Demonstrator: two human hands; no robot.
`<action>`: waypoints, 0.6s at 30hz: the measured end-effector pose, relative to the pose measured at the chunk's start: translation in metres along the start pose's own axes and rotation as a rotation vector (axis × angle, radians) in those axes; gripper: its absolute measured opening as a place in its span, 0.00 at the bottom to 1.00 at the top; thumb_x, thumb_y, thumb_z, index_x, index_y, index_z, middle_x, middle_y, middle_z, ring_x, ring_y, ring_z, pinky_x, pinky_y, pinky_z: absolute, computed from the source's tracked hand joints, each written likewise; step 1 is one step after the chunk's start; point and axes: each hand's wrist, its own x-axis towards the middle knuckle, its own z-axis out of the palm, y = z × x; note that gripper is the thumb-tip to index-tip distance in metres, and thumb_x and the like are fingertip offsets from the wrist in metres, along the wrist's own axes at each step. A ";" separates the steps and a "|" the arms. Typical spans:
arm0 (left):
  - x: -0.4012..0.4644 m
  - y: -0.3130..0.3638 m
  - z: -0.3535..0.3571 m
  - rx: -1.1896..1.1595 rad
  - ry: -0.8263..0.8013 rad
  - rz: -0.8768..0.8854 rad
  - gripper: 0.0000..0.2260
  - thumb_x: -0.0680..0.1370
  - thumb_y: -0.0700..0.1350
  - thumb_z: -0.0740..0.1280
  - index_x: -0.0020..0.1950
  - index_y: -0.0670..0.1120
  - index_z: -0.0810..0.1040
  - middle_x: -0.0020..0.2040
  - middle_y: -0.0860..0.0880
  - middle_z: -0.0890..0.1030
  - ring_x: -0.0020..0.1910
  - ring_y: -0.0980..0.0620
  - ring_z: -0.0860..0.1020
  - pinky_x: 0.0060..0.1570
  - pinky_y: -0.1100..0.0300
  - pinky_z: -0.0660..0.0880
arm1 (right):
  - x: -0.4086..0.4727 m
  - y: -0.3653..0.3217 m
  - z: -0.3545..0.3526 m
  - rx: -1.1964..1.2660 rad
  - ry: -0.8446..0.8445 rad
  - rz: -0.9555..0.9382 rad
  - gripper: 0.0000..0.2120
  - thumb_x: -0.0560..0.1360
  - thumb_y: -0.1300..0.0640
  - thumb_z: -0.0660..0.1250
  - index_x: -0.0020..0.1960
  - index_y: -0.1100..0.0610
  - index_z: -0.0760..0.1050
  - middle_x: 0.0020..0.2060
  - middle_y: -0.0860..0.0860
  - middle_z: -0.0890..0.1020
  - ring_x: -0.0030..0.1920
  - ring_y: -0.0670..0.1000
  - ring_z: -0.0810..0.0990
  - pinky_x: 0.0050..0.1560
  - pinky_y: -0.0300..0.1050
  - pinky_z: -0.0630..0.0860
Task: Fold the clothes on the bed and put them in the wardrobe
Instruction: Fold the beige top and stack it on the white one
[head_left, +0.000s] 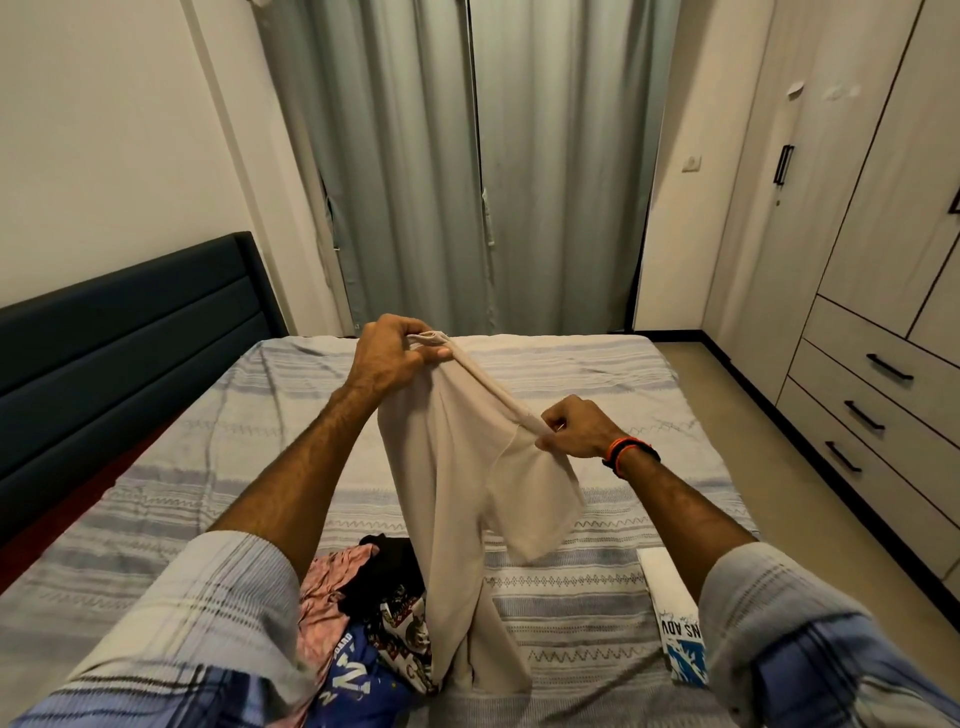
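While the beige shirt hung in the air above the bed, both hands kept it stretched along its upper edge. The left hand pinched the higher end near the collar, fingers curled round the cloth, and the right hand gripped the lower end at the shoulder seam, so the edge ran taut and slanting between them. One short sleeve drooped below the right hand, and the shirt's body fell straight down until its hem touched the bedspread. Just beside that hem, at the near edge of the bed, lay a heap of unfolded clothes: pink, black, a patterned piece and a blue printed one. A folded white and blue garment lay flat to the right, partly hidden by the right sleeve. The wardrobe stood along the right wall, its doors and drawers closed, and grey curtains hung beyond the bed.
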 end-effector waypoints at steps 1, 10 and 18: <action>0.001 -0.002 -0.002 0.004 -0.017 -0.005 0.15 0.69 0.55 0.77 0.51 0.49 0.86 0.42 0.51 0.83 0.42 0.53 0.78 0.46 0.58 0.77 | 0.000 -0.001 -0.004 -0.029 0.005 0.022 0.06 0.71 0.57 0.72 0.36 0.57 0.81 0.34 0.52 0.80 0.38 0.50 0.75 0.37 0.41 0.71; 0.006 -0.003 -0.020 0.051 -0.019 0.001 0.16 0.68 0.54 0.78 0.50 0.46 0.85 0.42 0.48 0.82 0.42 0.50 0.78 0.44 0.56 0.78 | 0.006 -0.015 -0.039 0.078 0.142 0.041 0.07 0.79 0.61 0.60 0.45 0.58 0.76 0.35 0.59 0.85 0.36 0.57 0.86 0.36 0.46 0.81; 0.013 0.002 -0.031 0.079 0.007 0.026 0.14 0.69 0.48 0.79 0.50 0.43 0.86 0.41 0.46 0.83 0.39 0.52 0.77 0.42 0.62 0.72 | 0.005 -0.012 -0.059 -0.154 0.082 0.002 0.15 0.68 0.50 0.78 0.51 0.57 0.83 0.42 0.52 0.81 0.44 0.53 0.77 0.34 0.38 0.67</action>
